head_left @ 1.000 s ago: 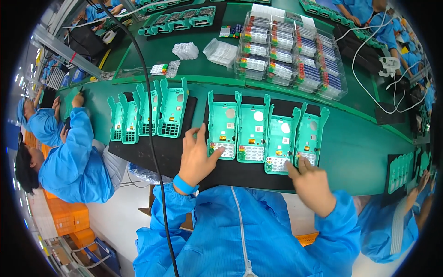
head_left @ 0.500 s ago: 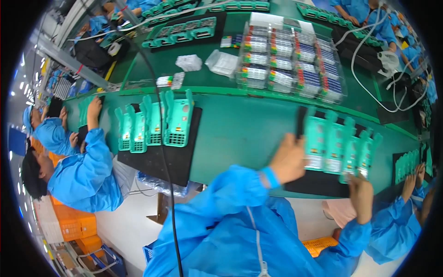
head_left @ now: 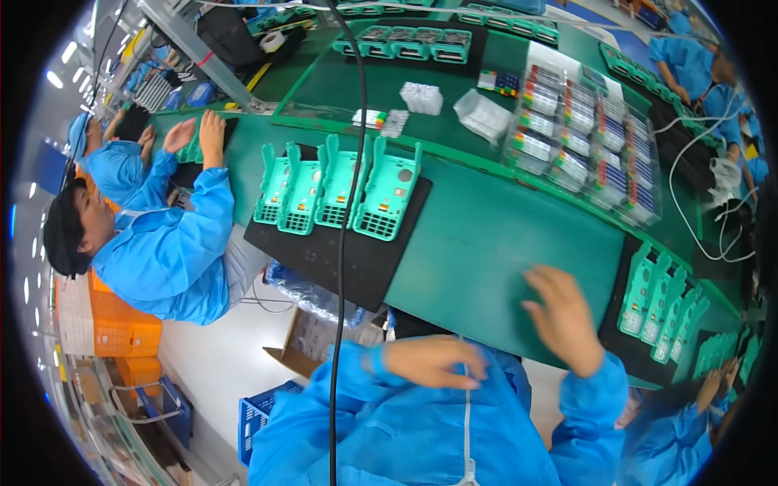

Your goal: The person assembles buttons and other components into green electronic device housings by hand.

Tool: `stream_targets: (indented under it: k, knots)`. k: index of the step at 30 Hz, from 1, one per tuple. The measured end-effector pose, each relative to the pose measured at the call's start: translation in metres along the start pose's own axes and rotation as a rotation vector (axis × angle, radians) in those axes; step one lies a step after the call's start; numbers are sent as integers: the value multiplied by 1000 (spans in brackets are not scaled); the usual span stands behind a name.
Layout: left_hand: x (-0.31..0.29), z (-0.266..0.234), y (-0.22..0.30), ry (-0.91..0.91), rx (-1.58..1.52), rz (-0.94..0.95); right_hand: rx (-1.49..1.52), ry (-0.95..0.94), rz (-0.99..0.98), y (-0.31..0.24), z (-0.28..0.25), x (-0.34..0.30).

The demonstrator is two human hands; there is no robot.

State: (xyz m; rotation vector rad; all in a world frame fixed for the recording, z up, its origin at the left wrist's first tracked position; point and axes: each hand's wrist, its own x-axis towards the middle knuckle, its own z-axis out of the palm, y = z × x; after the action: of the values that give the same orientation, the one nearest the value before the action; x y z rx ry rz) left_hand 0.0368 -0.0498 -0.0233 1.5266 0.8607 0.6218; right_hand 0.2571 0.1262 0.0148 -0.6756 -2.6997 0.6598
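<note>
My left hand (head_left: pixel 433 362) hovers in front of my blue coat, its fingers loosely stretched out and a little blurred, holding nothing. Over the table's front part, my right hand (head_left: pixel 565 322) is raised with its fingers apart and empty. To its right, several green plastic housings (head_left: pixel 634 313) stand in a row on a black mat (head_left: pixel 609 330), with whitish pieces at their lower ends. At the left another row of green housings (head_left: pixel 385 194) rests on a second black mat (head_left: pixel 324 263). Neither hand touches a housing.
Behind a green ledge (head_left: pixel 466 158) stands a clear tray (head_left: pixel 512 158) of small coloured parts. Crumpled clear plastic (head_left: pixel 482 116) lies beside it. A black cable (head_left: pixel 339 324) hangs across the view. Co-workers (head_left: pixel 158 251) sit left and right. A blue crate (head_left: pixel 247 421) is below.
Both hands have left the right-hand row of housings: the left came back to my body, the right moved leftward over the table. My view has turned, so the table appears shifted right.
</note>
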Motion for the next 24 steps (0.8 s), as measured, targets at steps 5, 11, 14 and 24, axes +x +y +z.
stream_targets:
  k: [5, 11, 14, 24]
  knots:
    - [-163, -90, 12, 1028, -357, -226, 153, 46, -517, -74, 92, 123]
    - [-271, -227, -103, 1609, 1106, -817, -145, -99, -394, -171, 171, 163]
    - [-225, -235, -115, 1689, 1026, -797, -113, 19, -430, -142, 191, 152]
    - [-108, -125, -50, 1135, 1013, -561, -194, -263, -180, -78, 78, 31]
